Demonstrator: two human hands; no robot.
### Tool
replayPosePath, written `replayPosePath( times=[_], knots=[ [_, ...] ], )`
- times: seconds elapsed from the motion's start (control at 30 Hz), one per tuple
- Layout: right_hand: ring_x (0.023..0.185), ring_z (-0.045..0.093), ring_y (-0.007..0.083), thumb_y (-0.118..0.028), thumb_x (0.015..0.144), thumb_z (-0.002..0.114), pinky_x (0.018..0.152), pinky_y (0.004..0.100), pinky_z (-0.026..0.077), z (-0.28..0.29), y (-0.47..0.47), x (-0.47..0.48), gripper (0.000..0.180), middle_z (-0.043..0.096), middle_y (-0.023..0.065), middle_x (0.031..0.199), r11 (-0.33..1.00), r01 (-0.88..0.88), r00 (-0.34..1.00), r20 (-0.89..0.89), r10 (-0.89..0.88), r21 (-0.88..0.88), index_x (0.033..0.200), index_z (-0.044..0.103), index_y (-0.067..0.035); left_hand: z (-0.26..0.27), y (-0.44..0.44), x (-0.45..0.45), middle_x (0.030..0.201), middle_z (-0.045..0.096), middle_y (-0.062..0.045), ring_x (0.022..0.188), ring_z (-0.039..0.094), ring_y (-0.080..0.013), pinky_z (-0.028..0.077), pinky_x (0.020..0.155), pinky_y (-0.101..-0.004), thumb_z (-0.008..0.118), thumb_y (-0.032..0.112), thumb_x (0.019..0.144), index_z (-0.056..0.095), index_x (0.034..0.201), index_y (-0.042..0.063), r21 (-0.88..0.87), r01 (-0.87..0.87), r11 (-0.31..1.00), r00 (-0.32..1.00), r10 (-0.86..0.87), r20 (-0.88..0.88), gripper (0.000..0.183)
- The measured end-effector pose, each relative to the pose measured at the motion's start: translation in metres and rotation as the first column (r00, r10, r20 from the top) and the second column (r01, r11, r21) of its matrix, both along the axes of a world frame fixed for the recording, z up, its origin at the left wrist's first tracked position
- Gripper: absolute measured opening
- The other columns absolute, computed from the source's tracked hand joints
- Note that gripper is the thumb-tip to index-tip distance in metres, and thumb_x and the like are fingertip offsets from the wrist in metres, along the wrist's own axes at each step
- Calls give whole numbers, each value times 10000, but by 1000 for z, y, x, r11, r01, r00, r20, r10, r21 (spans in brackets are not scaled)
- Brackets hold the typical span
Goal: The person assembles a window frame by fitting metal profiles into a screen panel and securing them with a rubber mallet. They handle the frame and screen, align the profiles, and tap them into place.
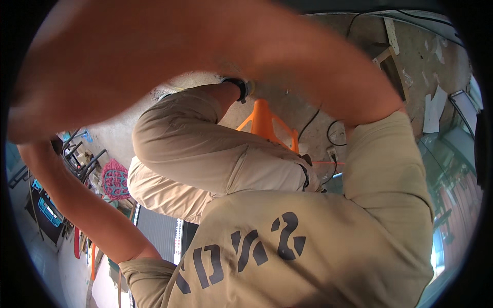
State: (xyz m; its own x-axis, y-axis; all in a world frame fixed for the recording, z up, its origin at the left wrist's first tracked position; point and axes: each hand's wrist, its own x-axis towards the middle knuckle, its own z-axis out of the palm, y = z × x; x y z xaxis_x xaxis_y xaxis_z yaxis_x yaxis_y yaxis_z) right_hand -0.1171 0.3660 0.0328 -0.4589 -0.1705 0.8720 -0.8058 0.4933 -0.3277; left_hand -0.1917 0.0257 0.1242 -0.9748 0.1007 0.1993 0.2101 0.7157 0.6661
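Neither hand can be made out. My right arm (pixel 215 34), bare, blurred and very close to the lens, sweeps across the top of the view toward the left edge. From the lower left my left forearm (pixel 88 211) reaches up, and its far end passes behind the blurred right arm. Something dark sits at that wrist. Below are my tan shirt (pixel 331 246) with dark lettering and my bent legs in beige trousers (pixel 192 150). Just beyond the legs is an orange plastic stool (pixel 262 119). Whether either hand holds anything is hidden.
A black cable runs over the concrete floor to a power socket (pixel 332 153). Up right lie a wooden frame (pixel 393 71) and white scraps (pixel 432 113). Glass (pixel 446 154) borders the right. At left are dark metal tubes (pixel 86 165), a pink patterned seat (pixel 114 180) and clutter.
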Motion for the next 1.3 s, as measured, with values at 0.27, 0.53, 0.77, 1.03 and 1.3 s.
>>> replayPosePath(
  times=[0.27, 0.53, 0.77, 1.03, 1.3],
  knots=[
    [1352, 676, 297, -512, 1167, 544, 1167, 423, 508, -238, -41, 122, 537, 763, 151, 1408, 777, 288, -298, 719, 628, -560, 1334, 802, -72, -6, 28, -14, 1249, 828, -115, 1188, 771, -220, 483, 1163, -367, 817, 426, 1070, 806, 1395, 51, -72, -140, 988, 988, 134, -76, 497],
    [1228, 710, 220, -557, 1122, 618, 1076, 420, 543, -408, -38, 140, 620, 751, 116, 1396, 763, 417, -445, 621, 645, -493, 1355, 766, -2, -4, 68, -25, 1129, 796, -56, 1090, 708, -144, 491, 1033, -306, 816, 458, 1077, 799, 1343, 39, -14, -119, 993, 993, 118, -17, 497],
    [1516, 523, 214, -572, 1181, 475, 1262, 420, 404, -286, -54, 189, 697, 622, 123, 1620, 584, 589, -215, 588, 780, -559, 1629, 587, -50, -6, 62, -12, 1133, 831, -98, 1076, 759, -194, 534, 1020, -381, 776, 538, 1064, 811, 1374, 114, -137, -222, 965, 974, 212, -83, 526],
    [1497, 513, 244, -657, 1175, 446, 1270, 491, 351, -270, -38, 186, 701, 604, 72, 1653, 603, 549, -313, 526, 790, -579, 1665, 575, -173, 1, 66, -7, 1118, 828, -84, 1056, 747, -174, 537, 982, -348, 784, 535, 1068, 810, 1375, 104, -123, -206, 971, 978, 202, -46, 530],
    [1204, 641, 207, -545, 1127, 539, 1092, 439, 468, -214, -40, 157, 512, 716, 44, 1369, 776, 495, -506, 597, 623, -390, 1453, 708, -187, 5, 69, -1, 1130, 832, -114, 1074, 764, -200, 540, 993, -382, 723, 590, 1089, 818, 1363, 125, -223, -216, 951, 976, 205, -74, 547]
  ],
)
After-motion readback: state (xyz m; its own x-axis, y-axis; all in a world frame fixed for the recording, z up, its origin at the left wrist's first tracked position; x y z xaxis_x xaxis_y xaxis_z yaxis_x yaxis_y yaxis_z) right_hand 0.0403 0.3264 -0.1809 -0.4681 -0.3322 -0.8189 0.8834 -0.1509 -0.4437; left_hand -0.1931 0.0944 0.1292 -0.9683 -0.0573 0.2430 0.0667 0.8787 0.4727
